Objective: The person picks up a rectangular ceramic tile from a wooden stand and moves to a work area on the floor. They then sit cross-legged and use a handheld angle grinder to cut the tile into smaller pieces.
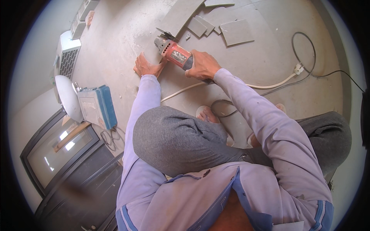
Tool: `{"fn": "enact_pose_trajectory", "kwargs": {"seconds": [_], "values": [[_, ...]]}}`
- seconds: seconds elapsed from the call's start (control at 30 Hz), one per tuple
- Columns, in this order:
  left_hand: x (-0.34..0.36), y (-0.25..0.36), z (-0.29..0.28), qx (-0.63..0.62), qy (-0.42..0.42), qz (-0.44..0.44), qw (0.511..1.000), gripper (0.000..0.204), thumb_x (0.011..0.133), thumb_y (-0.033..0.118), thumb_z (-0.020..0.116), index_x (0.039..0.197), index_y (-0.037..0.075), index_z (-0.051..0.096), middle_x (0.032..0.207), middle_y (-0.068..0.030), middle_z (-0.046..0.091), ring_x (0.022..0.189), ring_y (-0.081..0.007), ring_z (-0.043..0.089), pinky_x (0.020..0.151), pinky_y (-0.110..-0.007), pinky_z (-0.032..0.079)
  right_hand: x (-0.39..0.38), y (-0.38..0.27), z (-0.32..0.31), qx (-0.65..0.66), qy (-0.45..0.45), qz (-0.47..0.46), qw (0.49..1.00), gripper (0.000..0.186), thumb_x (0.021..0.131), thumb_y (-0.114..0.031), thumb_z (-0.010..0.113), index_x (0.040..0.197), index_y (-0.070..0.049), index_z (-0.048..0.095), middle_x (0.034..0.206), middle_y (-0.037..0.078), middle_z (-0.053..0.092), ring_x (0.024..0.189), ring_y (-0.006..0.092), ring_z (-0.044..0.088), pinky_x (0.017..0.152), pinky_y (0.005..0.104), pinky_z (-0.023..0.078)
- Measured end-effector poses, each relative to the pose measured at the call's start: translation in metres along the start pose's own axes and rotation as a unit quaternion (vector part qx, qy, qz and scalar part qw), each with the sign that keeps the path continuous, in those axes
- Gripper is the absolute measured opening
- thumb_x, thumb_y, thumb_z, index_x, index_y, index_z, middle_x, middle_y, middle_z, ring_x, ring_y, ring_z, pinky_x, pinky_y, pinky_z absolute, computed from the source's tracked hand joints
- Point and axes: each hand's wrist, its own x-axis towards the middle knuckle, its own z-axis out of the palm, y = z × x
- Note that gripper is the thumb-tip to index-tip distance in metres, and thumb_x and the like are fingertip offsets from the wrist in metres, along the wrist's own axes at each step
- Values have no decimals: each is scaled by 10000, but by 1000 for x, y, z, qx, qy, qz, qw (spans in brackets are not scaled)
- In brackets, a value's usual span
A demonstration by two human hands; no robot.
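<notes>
My right hand (pixel 202 63) grips the body of a red angle grinder (pixel 178 56), whose metal head and dark disc point toward the upper left, beside a long grey tile strip (pixel 181 11). My left hand (pixel 148 65), fingers bent, lies just below and left of the grinder head, on a tan piece (pixel 137 71) that I cannot make out. Several cut grey tile pieces (pixel 236 31) lie on the floor above and right of the grinder.
A white cable (pixel 273 84) and dark cord (pixel 315 50) cross the floor (pixel 281 46). At left stand a grey case with teal edge (pixel 96 106), a white rounded object (pixel 67 96) and pale blocks (pixel 79 27). My bent knees and sandalled foot (pixel 208 115) are below.
</notes>
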Motion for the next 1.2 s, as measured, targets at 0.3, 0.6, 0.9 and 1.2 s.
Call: {"fn": "enact_pose_trajectory", "kwargs": {"seconds": [0.3, 0.6, 0.9, 1.2], "values": [[5, -10, 13, 19, 4, -10, 1000, 1062, 530, 613, 860, 1370, 79, 489, 1323, -133, 573, 1311, -285, 466, 1100, -478, 306, 11, -4, 2, 15, -10, 3, 1000, 689, 584, -327, 759, 1147, 36, 596, 990, 278, 685, 943, 422, 668, 847, 450, 524], [1, -10, 15, 2, 34, 11, 999, 1112, 524, 616, 862, 1394, 52, 459, 1342, -149, 558, 1315, -287, 457, 1107, -469, 280, 23, -9, 4, 17, 2, -9, 1000, 585, 596, -325, 733, 1040, 40, 626, 962, 261, 702, 911, 399, 695, 818, 438, 552], [6, -15, 22, 23, 68, 32, 997, 969, 528, 567, 876, 1280, 56, 542, 1232, -168, 612, 1216, -334, 547, 1037, -503, 382, 27, -24, -4, 24, -10, 1, 1000, 682, 605, -304, 710, 1200, 9, 596, 985, 246, 705, 926, 395, 691, 843, 437, 550], [7, -18, 24, 25, 65, 35, 997, 908, 559, 568, 850, 1257, 71, 551, 1227, -160, 607, 1207, -335, 550, 1021, -510, 393, 35, -30, -3, 24, -16, 2, 1000, 707, 610, -287, 703, 1249, -11, 585, 1007, 237, 705, 947, 388, 689, 857, 435, 550]]}}
